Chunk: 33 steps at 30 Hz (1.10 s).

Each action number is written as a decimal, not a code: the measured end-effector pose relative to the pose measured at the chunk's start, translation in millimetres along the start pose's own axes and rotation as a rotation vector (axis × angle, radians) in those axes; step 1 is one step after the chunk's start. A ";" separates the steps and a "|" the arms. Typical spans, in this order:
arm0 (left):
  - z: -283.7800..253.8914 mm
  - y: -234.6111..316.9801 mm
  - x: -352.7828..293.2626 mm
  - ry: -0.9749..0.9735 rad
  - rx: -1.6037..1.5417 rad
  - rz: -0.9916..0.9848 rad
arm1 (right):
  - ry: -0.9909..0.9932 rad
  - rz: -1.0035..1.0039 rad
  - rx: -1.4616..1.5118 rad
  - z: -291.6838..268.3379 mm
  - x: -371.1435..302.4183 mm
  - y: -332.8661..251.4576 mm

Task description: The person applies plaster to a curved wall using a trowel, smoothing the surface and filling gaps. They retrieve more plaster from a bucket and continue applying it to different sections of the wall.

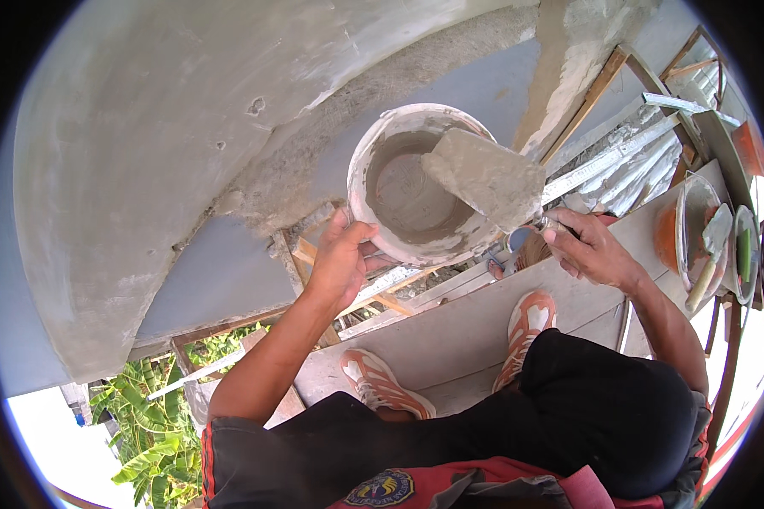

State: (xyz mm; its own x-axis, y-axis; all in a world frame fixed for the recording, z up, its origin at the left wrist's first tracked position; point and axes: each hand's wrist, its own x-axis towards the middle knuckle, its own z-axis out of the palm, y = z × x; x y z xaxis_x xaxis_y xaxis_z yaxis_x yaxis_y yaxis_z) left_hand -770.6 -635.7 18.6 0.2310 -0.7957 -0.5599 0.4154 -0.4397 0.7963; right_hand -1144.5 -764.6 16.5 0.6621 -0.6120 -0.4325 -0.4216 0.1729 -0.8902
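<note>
From my end of the head cam, biggest thing is the curved plastered wall (170, 144), smooth grey w/ a rough, unfinished band along its edge. Below it, the plank platform (450, 339) carries the wearer, prob. b/c the ground lies well below; I get leaves & gaps past the boards.

Next size down: mortar bucket (362, 182), the main item, out front b/w the two hands, mouth facing me, inside caked & wet mortar (412, 199) at the bottom. Whether anything props it from underneath, can't tell. Far R, an orange-sided tub (666, 237), well apart, prob. parked there to leave foot room.

Then the plastering trowel (488, 178): broad blade, mortar-coated, reaching over the bucket's R side, I'd guess so drips land back inside. Blade touching the rim or not: can't tell. A wood-handled tool (702, 284) lies at the tub, handle sticking out, handy to grab.

Shoes (388, 386) planted apart on the boards, likely for balance.

Smallest: left hand (345, 259) is curled on the bucket's near-L rim, I'd say to steady it; right hand (590, 246) is closed round the trowel's handle, clear of the wet blade.
</note>
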 end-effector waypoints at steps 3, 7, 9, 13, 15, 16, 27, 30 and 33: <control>-18.9 8.0 -12.8 0.011 0.066 -0.042 | -0.037 0.026 -0.014 2.5 0.5 -16.5; -49.8 19.7 -39.5 0.010 0.072 -0.082 | -0.128 0.009 -0.117 5.2 4.6 -42.5; -63.4 26.1 -56.5 0.045 0.079 -0.104 | -0.162 0.005 -0.138 11.0 4.3 -58.7; -92.5 44.7 -84.7 0.046 0.089 -0.148 | -0.251 0.029 -0.151 24.2 5.7 -86.7; -100.0 51.8 -89.5 0.073 0.099 -0.165 | -0.296 0.042 -0.141 28.9 6.0 -101.1; -99.8 51.2 -88.5 0.067 0.082 -0.151 | -0.316 0.057 -0.170 26.6 3.0 -109.5; -137.3 -13.8 -61.5 -0.085 -0.054 -0.090 | -0.457 0.034 -0.419 49.6 -4.0 -155.1; -149.5 -18.4 -60.2 -0.044 0.007 -0.071 | -0.468 0.015 -0.372 60.9 -9.2 -139.6; -161.4 -14.5 -56.4 -0.024 0.037 -0.086 | -0.490 -0.028 -0.290 78.9 -1.6 -117.8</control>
State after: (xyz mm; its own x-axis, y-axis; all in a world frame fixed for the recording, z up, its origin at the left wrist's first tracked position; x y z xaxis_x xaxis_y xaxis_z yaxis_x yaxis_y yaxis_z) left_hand -647.6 -517.2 1.7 0.1743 -0.7637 -0.6216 0.3998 -0.5220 0.7534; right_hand -1047.0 -723.1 110.8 0.8565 -0.1718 -0.4867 -0.5066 -0.0993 -0.8565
